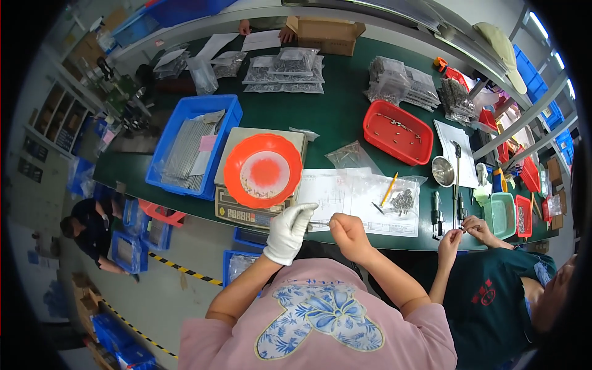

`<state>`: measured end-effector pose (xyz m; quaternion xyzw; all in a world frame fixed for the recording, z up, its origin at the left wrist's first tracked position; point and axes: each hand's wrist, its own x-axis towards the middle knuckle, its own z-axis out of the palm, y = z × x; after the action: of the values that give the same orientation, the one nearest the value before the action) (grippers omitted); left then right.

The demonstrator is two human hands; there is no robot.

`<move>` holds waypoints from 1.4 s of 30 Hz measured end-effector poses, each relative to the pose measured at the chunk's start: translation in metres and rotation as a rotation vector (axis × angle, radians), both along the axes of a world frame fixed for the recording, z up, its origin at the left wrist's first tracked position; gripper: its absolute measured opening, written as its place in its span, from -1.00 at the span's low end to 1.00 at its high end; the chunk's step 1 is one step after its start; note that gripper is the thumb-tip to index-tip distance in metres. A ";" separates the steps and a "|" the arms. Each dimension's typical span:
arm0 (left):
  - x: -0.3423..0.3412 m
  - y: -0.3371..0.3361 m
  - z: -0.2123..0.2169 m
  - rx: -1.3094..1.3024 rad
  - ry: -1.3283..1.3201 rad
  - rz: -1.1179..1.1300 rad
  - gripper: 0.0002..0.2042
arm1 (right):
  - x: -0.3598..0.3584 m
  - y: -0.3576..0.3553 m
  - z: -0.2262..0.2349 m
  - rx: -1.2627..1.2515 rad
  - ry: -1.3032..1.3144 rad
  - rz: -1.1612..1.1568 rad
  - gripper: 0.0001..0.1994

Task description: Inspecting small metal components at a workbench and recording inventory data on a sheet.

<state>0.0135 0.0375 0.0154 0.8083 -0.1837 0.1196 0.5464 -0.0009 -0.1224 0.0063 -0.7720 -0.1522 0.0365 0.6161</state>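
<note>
My left hand (287, 235), in a white glove, pinches one end of a small thin metal rod (319, 223). At its other end, my right hand (349, 235), bare, is closed on it; the rod's exact kind is too small to make out. Both hands are at the table's near edge, in front of printed drawing sheets (320, 191). Just beyond my left hand, an orange bowl (233, 179) with a pale, speckled bottom sits on a weighing scale (242, 213). On the sheets lie a yellow pencil (390, 189) and a clear bag of small metal parts (404, 200).
A blue bin (161, 151) of long packed strips stands left of the scale. Beyond the sheets is a red tray (374, 139) with a few small pieces. A metal bowl (442, 172) stands to the right. At far right, a co-worker's hands (465, 233) handle a small part.
</note>
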 end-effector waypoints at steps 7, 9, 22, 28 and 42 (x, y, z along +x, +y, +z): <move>0.002 0.006 0.008 -0.353 0.729 -0.244 -0.56 | 0.004 -0.010 0.008 -0.125 -0.163 0.026 -0.80; -0.003 0.004 -0.002 -0.352 0.612 -0.251 -0.55 | 0.005 -0.011 0.004 -0.024 -0.077 -0.018 -0.79; -0.004 0.005 0.023 -0.038 0.247 -0.051 -0.72 | 0.006 -0.012 -0.001 0.400 0.259 0.066 -0.72; 0.003 0.002 0.005 0.051 -0.136 -0.131 -0.75 | 0.007 -0.011 0.001 0.351 0.293 0.169 -0.77; -0.004 0.004 0.006 -0.513 0.856 -0.125 -0.78 | 0.009 -0.006 0.005 -0.240 -0.113 -0.004 -0.91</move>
<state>0.0095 0.0419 0.0212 0.6121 0.0443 -0.2144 0.7599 0.0081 -0.1283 0.0116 -0.8412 -0.1799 0.0095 0.5099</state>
